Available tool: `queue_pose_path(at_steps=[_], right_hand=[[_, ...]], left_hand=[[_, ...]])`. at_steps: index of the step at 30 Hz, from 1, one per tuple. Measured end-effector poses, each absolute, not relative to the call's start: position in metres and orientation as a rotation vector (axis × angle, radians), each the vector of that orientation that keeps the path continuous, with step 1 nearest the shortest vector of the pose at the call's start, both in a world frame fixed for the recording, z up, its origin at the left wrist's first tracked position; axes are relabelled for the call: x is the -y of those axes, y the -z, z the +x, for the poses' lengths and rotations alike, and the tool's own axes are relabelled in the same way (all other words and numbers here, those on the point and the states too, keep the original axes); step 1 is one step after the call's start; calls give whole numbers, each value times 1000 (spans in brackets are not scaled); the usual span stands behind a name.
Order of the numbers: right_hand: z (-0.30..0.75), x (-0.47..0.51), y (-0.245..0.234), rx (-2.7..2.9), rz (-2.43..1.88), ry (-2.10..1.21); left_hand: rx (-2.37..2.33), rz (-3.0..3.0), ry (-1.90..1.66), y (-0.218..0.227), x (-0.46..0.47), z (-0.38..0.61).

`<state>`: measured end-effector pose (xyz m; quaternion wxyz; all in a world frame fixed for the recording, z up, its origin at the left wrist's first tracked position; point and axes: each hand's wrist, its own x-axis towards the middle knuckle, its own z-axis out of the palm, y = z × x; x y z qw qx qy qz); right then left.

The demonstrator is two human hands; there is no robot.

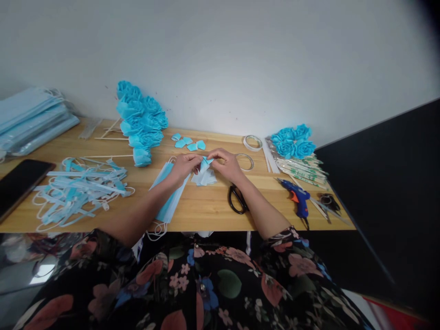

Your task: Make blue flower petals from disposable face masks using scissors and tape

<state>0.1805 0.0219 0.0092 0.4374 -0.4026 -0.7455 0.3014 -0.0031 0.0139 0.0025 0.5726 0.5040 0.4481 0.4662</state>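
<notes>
My left hand (186,167) and my right hand (225,164) meet over the middle of the table. Between them they pinch a small blue fabric piece (206,161), each by one side. Just below it lies a little pile of pale fabric pieces (204,178). Under my left forearm are blue face masks (168,197) with white ear loops. Black-handled scissors (237,200) lie partly beneath my right forearm. Beyond my hands, several cut blue pieces (188,142) rest on the wood.
Blue fabric roses on sticks (142,119) stand back left; more blue roses (294,141) lie right on wrapped sticks (302,169). A glue gun (297,197), tape rolls (252,143), cut strips (82,188), a phone (22,185) and packed masks (32,119) are around.
</notes>
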Motion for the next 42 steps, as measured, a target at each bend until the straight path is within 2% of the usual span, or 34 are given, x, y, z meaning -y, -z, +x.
queue_pose_path(at_steps=[23,31,38,42], right_hand=[[182,-23,-6,1971,-1006,-703],[188,-23,-7,1784,-1029,-993],[182,-20,-12,1793,-1134,-1130],[182,-23,-12,1754,-1158,-1081]], left_hand=[[-1069,1227,-1081,-2,-15,-3],[-1060,1225,-1164,-5,-15,-5],[-1054,1269,-1183,-4,-14,-4],[-1046,1298,-1159,-3,-14,-3]])
